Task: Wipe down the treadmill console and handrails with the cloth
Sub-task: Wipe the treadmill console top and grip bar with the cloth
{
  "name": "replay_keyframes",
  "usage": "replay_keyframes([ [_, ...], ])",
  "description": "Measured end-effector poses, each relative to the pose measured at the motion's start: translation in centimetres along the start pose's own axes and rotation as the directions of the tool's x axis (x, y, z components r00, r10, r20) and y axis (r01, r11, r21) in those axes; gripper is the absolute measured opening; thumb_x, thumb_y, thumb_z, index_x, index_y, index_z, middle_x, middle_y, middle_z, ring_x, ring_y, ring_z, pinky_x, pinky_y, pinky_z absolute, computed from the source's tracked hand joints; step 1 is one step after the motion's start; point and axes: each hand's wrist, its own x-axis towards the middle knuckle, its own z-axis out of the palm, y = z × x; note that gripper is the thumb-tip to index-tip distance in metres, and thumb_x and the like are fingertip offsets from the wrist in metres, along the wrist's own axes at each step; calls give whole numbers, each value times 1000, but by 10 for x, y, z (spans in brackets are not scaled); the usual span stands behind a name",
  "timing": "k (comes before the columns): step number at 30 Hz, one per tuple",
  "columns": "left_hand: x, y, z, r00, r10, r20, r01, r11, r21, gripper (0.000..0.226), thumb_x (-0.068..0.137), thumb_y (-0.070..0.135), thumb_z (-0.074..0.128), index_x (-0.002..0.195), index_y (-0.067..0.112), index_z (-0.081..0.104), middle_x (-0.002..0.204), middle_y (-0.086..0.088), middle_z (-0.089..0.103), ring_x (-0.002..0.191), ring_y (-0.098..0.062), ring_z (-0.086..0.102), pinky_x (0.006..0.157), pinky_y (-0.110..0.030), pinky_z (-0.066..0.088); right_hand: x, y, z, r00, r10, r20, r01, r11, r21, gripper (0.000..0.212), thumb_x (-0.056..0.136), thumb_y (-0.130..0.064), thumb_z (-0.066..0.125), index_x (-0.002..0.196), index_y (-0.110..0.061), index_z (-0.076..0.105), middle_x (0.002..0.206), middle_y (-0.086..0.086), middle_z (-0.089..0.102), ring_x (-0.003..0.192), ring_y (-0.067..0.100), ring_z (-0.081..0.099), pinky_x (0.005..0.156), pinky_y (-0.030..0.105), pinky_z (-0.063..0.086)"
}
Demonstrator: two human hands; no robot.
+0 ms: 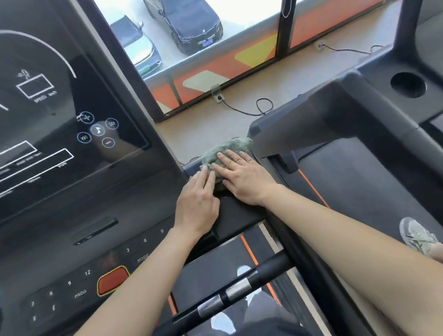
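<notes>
A grey-green cloth lies bunched on the right wing of the black treadmill console, just right of the dark display panel. My right hand lies flat on the cloth, fingers spread and pressing it down. My left hand rests beside it, fingertips touching the cloth's left edge. Below my arms a black handrail with silver pulse sensors runs across. The console's lower panel carries number keys and an orange-red stop button.
A second treadmill with a round cup holder stands to the right. Power cords and floor sockets lie by the window wall. Parked cars show outside. My shoe stands on the neighbouring belt.
</notes>
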Motion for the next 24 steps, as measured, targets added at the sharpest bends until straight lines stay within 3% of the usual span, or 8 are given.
replay_keyframes([
  [5, -23, 12, 1, 996, 83, -13, -83, 996, -19, 49, 79, 13, 54, 125, 1, 66, 133, -19, 63, 119, -34, 60, 107, -38, 44, -54, -2, 19, 992, 21, -124, -20, 1000, 9, 57, 99, -42, 33, 152, -23, 42, 161, 8, 34, 151, 27, 25, 123, 45, 19],
  [8, -38, 16, 10, 995, 101, 12, -101, 995, -20, 50, 87, 22, 51, 129, -1, 64, 138, -22, 60, 127, -35, 57, 114, -41, 41, -79, -13, 29, 988, 65, -139, -62, 998, 25, 57, 99, -44, 30, 150, -23, 45, 159, 8, 38, 150, 28, 29, 122, 46, 25],
  [13, -25, 15, 15, 991, 24, 134, -42, 990, 135, 65, 97, 37, 39, 145, -5, 48, 151, -28, 45, 142, -38, 43, 119, -45, 35, -56, -19, 14, 991, 111, -69, -106, 992, 66, 60, 100, -48, 20, 155, -27, 35, 165, 4, 26, 154, 22, 17, 125, 41, 8],
  [15, -10, 12, 10, 988, -16, 152, -14, 981, 193, 69, 94, 39, 36, 144, -6, 48, 150, -29, 47, 141, -38, 45, 118, -44, 36, -33, -17, 7, 992, 125, -29, -123, 990, 64, 55, 105, -45, 26, 157, -29, 28, 167, 1, 17, 155, 19, 9, 125, 39, 3],
  [19, 26, -1, -6, 971, -79, 224, -1, 941, 338, 78, 92, 43, 19, 150, -5, 40, 156, -27, 39, 146, -36, 36, 121, -43, 28, 6, -14, -3, 993, 117, 11, -118, 992, 41, 55, 105, -39, 32, 159, -31, 21, 168, -1, 11, 155, 18, 3, 125, 41, 1],
  [24, 50, -13, -9, 950, -126, 286, 9, 925, 379, 75, 96, 42, 24, 157, -2, 25, 162, -23, 29, 151, -33, 28, 122, -42, 23, 33, -4, -13, 988, 149, 36, -150, 988, 35, 54, 106, -39, 31, 159, -32, 21, 168, 1, 12, 155, 21, 3, 126, 40, 2],
])
